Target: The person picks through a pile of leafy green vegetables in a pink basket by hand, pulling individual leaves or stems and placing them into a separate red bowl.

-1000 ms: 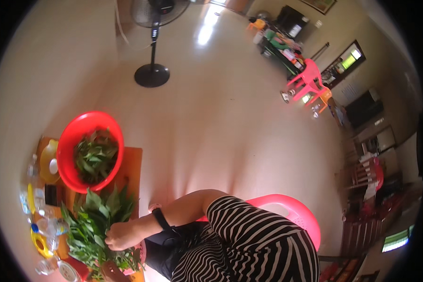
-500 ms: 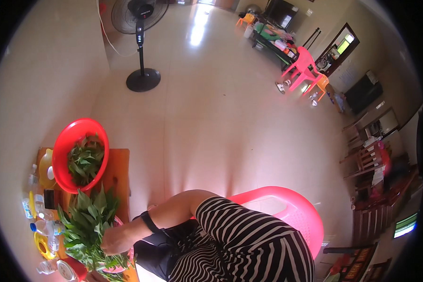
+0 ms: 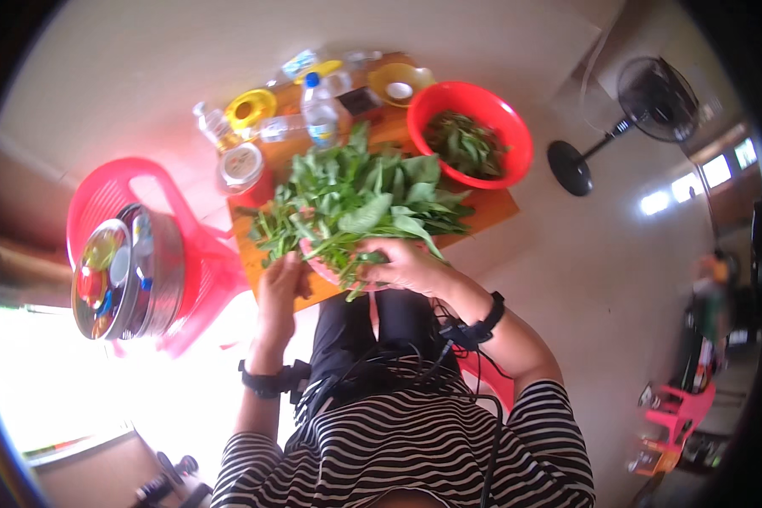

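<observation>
Leafy green stems (image 3: 364, 212) lie heaped on the wooden table (image 3: 491, 212), partly over a pink container (image 3: 320, 267), in front of both my hands.

My right hand (image 3: 406, 269) has its fingers closed around stems at the near side; my left hand (image 3: 281, 284) bends its fingers beside the stem ends, and from here I cannot tell whether they pinch any. Some stems poke out toward the lap, so a slack hold could, I judge, let them slide off. The blue-capped bottle (image 3: 319, 114) stands just behind the heap; leaves snagging it during a wide pull could tip it. A careless sweep rightward might bump the red basin (image 3: 523, 148).
</observation>
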Motion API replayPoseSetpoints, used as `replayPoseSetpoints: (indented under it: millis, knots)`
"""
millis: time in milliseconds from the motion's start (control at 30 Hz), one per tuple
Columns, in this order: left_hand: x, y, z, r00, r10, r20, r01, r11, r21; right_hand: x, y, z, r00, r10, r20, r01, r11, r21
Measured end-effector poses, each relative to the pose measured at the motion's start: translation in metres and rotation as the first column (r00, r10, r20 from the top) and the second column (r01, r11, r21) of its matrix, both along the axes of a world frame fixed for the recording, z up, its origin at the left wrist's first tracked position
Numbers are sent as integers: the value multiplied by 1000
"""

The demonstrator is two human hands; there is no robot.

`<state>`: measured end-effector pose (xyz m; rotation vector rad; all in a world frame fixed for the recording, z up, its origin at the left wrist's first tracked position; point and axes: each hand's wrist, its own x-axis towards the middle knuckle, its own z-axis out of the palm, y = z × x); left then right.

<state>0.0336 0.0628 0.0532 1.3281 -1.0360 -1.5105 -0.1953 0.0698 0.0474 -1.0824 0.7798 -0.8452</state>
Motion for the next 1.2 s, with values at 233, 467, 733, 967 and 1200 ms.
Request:
replayPoseSetpoints:
  millis: [233, 467, 733, 967, 1200]
  knots:
    - [0, 4, -11, 958, -278, -68, 280, 960, 25, 10, -15, 11, 975, -192, 111, 163, 960, 227]
    - [-15, -9, -35, 981, -155, -118, 141, 983, -121, 26, -20, 34, 940, -239, -243, 180, 954, -239]
    - [-4, -17, -38, 906, -162, -391, 207, 976, 75, 7, -19, 21, 875, -266, -405, 33, 867, -498]
    - [-7, -12, -42, 741, -149, -655, 270, 959, 87, -11, -15, 19, 921, -167, -352, 173, 985, -15]
    - [-4, -4, -46, 743, -234, -627, 332, 942, 42, -15, -14, 33, 958, -163, -238, 198, 971, 130]
